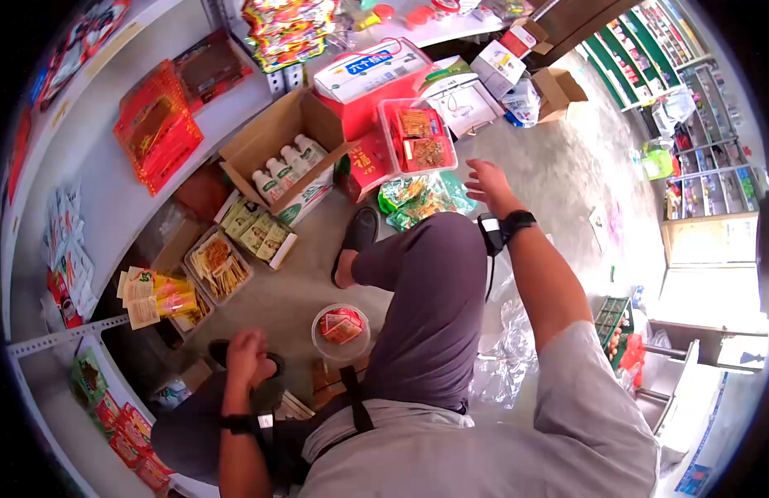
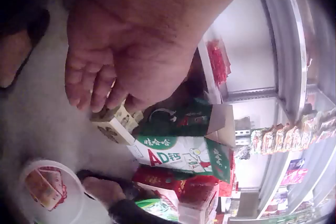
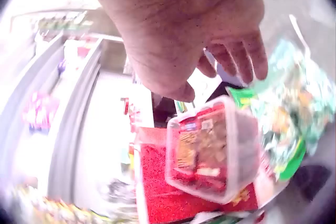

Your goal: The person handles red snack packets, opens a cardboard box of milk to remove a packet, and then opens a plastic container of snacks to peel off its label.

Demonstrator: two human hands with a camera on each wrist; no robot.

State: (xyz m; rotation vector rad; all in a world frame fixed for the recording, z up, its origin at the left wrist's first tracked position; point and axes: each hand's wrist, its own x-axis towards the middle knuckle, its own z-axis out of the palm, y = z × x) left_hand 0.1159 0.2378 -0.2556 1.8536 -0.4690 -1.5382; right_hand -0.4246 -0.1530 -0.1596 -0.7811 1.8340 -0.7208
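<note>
My right hand point(image 1: 491, 187) reaches out past the right knee, fingers spread and holding nothing. Close by is a clear plastic tub point(image 3: 247, 134) of red snack packets point(image 3: 205, 150), set on a red box point(image 3: 157, 182). Green snack bags point(image 1: 426, 199) lie below that tub. Over by the left knee, my left hand point(image 1: 247, 358) hangs with loosely bent fingers and nothing in it. Nearest to it on the floor is a round clear tub point(image 1: 341, 355) with red packets point(image 1: 341, 324) inside.
A cardboard box point(image 1: 260, 133) holds several white bottles point(image 1: 287, 170). Beside it are a carton of green packets point(image 1: 256, 228) and a tub of yellowish snack packets point(image 1: 214, 261). Shelves point(image 1: 152, 124) run along the left. Clear plastic wrap point(image 1: 509, 357) lies right of the right leg.
</note>
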